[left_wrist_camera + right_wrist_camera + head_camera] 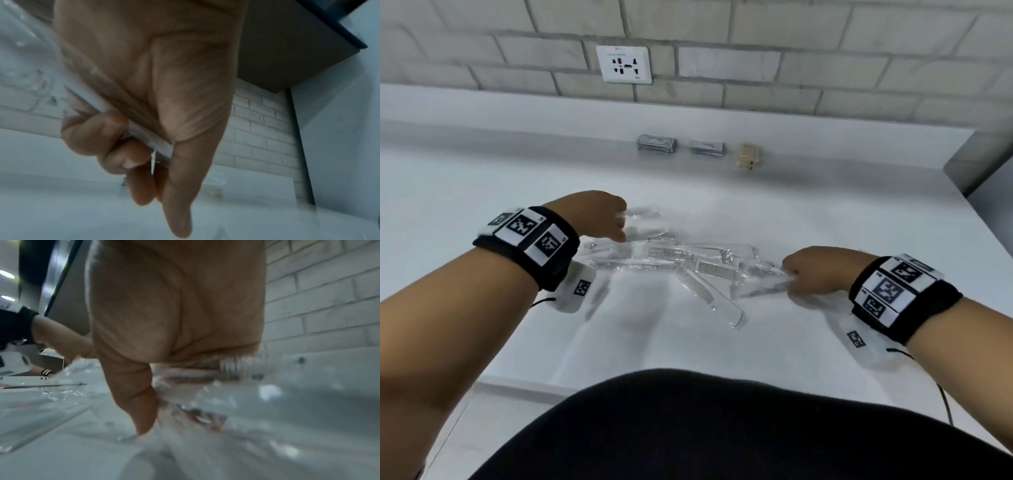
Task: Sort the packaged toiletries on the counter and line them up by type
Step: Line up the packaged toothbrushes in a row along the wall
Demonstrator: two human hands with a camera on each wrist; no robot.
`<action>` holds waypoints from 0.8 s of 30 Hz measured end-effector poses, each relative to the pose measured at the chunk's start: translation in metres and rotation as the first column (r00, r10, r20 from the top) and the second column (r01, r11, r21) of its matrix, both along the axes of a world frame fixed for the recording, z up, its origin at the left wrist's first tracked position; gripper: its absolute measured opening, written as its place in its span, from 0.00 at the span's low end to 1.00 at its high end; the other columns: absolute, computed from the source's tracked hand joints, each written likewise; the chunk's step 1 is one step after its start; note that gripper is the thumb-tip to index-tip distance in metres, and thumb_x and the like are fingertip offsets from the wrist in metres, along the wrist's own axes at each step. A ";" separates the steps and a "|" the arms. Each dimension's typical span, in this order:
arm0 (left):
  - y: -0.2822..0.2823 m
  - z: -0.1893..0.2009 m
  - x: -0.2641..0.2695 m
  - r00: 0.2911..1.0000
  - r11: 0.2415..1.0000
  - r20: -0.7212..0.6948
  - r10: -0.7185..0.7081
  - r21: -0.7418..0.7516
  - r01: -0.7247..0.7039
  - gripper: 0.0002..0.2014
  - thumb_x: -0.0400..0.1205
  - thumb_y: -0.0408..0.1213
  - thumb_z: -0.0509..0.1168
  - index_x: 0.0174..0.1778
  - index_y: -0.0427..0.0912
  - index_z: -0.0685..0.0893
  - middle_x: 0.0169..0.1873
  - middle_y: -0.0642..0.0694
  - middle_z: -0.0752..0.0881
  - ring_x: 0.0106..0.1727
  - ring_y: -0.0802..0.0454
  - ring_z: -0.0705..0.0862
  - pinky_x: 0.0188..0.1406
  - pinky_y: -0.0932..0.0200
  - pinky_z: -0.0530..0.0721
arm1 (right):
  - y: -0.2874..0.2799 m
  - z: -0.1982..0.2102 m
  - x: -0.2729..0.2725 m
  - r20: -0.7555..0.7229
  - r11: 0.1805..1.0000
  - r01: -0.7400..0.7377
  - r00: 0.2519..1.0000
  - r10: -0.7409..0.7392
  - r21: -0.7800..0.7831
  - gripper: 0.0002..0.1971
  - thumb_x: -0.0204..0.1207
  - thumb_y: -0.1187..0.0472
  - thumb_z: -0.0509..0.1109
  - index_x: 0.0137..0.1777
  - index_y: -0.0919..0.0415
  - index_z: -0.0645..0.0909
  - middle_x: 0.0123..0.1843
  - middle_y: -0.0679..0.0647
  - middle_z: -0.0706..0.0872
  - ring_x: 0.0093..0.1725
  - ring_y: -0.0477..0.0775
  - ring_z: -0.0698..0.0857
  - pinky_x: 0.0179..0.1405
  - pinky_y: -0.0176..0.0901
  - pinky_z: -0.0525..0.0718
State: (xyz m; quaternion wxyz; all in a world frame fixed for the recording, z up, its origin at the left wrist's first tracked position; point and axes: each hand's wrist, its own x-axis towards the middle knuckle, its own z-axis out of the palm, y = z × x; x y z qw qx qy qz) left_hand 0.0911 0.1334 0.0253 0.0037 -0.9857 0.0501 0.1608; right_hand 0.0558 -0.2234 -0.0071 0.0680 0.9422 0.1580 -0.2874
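1. The person's left hand (602, 216) is curling its fingers round a thin clear packet (148, 138) at the far left of the pile of clear-wrapped combs (688, 270), which is lying mid-counter just in front of the body.
2. The right hand (815, 270) is pinching a clear sleeve (760, 287) at the pile's right end; it is probably a comb packet, though blur is hiding the contents.
3. The slick, overlapping film is threatening to drag neighbouring packets along or slip from either hold, scattering the pile.
4. One comb packet (709, 298) is pointing toward the near counter (482, 178) edge and is risking a slide off.
5. Two grey sachet stacks (656, 143) (707, 148) and a beige packet (748, 156) are already sitting by the back wall, well apart from the pile, leaving open surface left, right and between.
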 end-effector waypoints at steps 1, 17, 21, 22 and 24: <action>0.005 -0.003 -0.002 0.999 1.000 -0.048 0.007 0.012 -0.006 0.13 0.76 0.48 0.72 0.42 0.45 0.77 0.39 0.48 0.81 0.39 0.50 0.78 0.37 0.56 0.71 | 0.002 0.003 0.004 0.000 0.999 0.027 1.000 -0.027 0.038 0.04 0.76 0.54 0.63 0.44 0.54 0.74 0.44 0.52 0.81 0.42 0.51 0.79 0.38 0.46 0.77; 0.027 -0.052 0.004 0.998 0.998 -0.015 -0.056 -0.007 0.056 0.17 0.77 0.53 0.65 0.50 0.45 0.70 0.50 0.45 0.80 0.50 0.41 0.82 0.50 0.52 0.80 | 0.036 0.038 0.040 -0.246 0.250 0.415 0.825 -0.508 0.875 0.05 0.79 0.57 0.66 0.51 0.57 0.75 0.31 0.54 0.72 0.25 0.53 0.70 0.26 0.44 0.71; 0.030 -0.058 0.007 0.987 0.993 -0.108 -0.121 -0.027 0.119 0.14 0.80 0.48 0.64 0.53 0.46 0.68 0.46 0.47 0.83 0.42 0.48 0.81 0.43 0.55 0.76 | 0.042 0.031 0.025 -0.503 -0.097 0.511 0.765 -0.403 0.854 0.16 0.75 0.75 0.59 0.58 0.59 0.75 0.33 0.58 0.75 0.27 0.54 0.73 0.28 0.44 0.75; 0.031 -0.054 0.009 0.981 0.988 -0.117 -0.153 -0.002 0.153 0.12 0.82 0.46 0.63 0.53 0.44 0.71 0.46 0.47 0.83 0.42 0.49 0.80 0.42 0.56 0.73 | 0.041 0.028 0.021 -0.520 -0.124 0.516 0.762 -0.386 0.848 0.16 0.75 0.75 0.59 0.57 0.59 0.75 0.33 0.58 0.76 0.27 0.55 0.75 0.29 0.45 0.76; 0.031 -0.046 0.012 0.976 0.974 -0.099 -0.195 0.093 0.204 0.10 0.84 0.45 0.60 0.52 0.41 0.75 0.48 0.45 0.83 0.43 0.49 0.77 0.43 0.59 0.70 | 0.036 0.024 0.016 -0.535 -0.147 0.522 0.753 -0.383 0.840 0.15 0.77 0.75 0.59 0.56 0.58 0.77 0.35 0.58 0.78 0.29 0.56 0.78 0.34 0.48 0.80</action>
